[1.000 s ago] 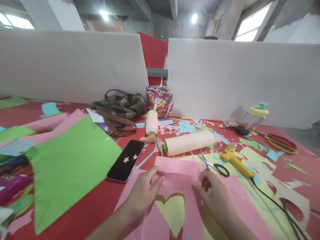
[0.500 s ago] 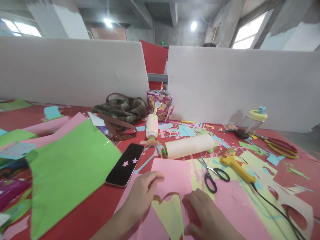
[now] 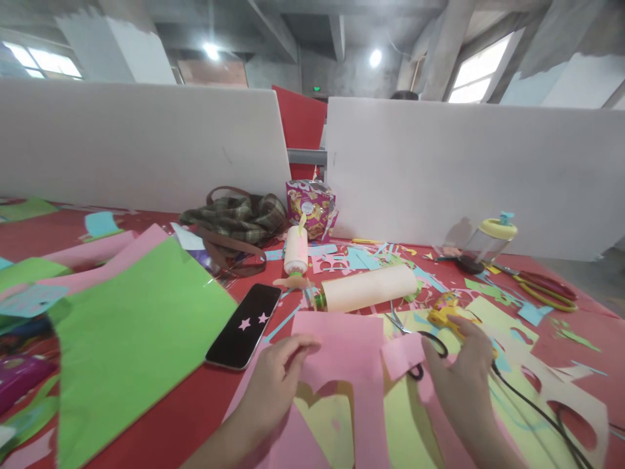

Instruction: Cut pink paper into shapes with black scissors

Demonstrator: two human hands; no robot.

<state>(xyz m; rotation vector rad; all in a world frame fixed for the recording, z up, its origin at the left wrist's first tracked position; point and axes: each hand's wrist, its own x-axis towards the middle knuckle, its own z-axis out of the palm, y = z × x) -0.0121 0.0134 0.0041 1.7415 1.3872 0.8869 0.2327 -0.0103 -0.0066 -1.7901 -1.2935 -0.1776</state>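
My left hand [image 3: 276,381] pinches the left edge of a pink paper sheet [image 3: 342,342] that has a heart-shaped hole cut in it, with yellow paper [image 3: 325,420] showing through. My right hand [image 3: 461,384] is curled, its fingertips closed on a small pink paper flap [image 3: 403,355] that is lifted off the table. Right beside those fingertips lie the black handles of small scissors [image 3: 398,324]. A yellow glue gun [image 3: 444,312] lies just beyond my right hand, its black cord trailing right.
A black phone [image 3: 244,326] lies left of the pink sheet, beside a large green sheet [image 3: 131,339]. Behind are a cream paper roll [image 3: 368,286], a plaid bag [image 3: 234,218], a snack packet [image 3: 310,205], a yellow-lidded bottle [image 3: 488,238] and red-yellow scissors [image 3: 547,286]. White partitions [image 3: 146,143] close the back.
My right hand has moved right, from pressing on the pink sheet to the scissors' handles, and a pink flap has come up with it. My left hand stays on the sheet's edge.
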